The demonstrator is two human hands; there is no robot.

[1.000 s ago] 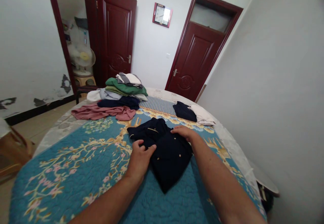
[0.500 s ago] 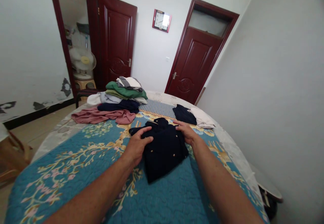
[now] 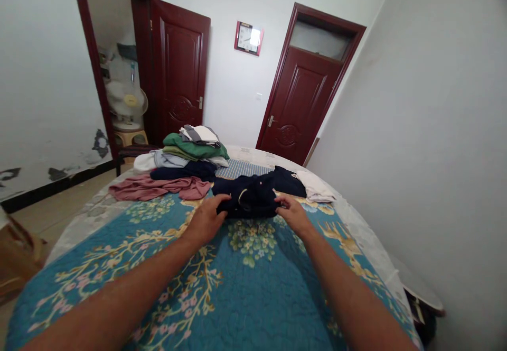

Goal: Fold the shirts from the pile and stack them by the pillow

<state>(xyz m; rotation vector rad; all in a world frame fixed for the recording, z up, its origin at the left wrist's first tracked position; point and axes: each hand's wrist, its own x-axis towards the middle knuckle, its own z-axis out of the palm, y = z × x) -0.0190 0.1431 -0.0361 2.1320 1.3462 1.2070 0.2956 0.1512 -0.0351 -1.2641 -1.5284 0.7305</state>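
A bed (image 3: 277,308) under a teal floral quilt (image 3: 253,293) fills the lower frame, its near edge cut off at six o'clock; two dark red doors stand in the white wall, one (image 3: 180,79) at eleven o'clock swung open, one (image 3: 303,105) at one o'clock shut, with a wall clock (image 3: 248,38) between them at twelve, its face too small to read; a heap of clothes (image 3: 186,155) rises at ten o'clock from the frame's middle, green and grey pieces on top, a pink garment (image 3: 158,187) spread flat at its foot; a folded navy garment (image 3: 249,196) lies at the middle of the quilt, just beside a dark folded piece (image 3: 287,181) and a white folded piece (image 3: 317,187) toward two o'clock; whether the navy garment touches the dark piece cannot be told, the colours merging. The left hand (image 3: 206,218) grips the navy garment's left edge, fingers curled over the cloth and thumb below; the right hand (image 3: 292,212) pinches its right edge, fingers bent and close together, their tips hidden in the fabric; a pale fan (image 3: 125,102) stands through the open doorway, partly hidden by the frame; a dark round object (image 3: 420,295) at four o'clock beside the bed is hard to make out.
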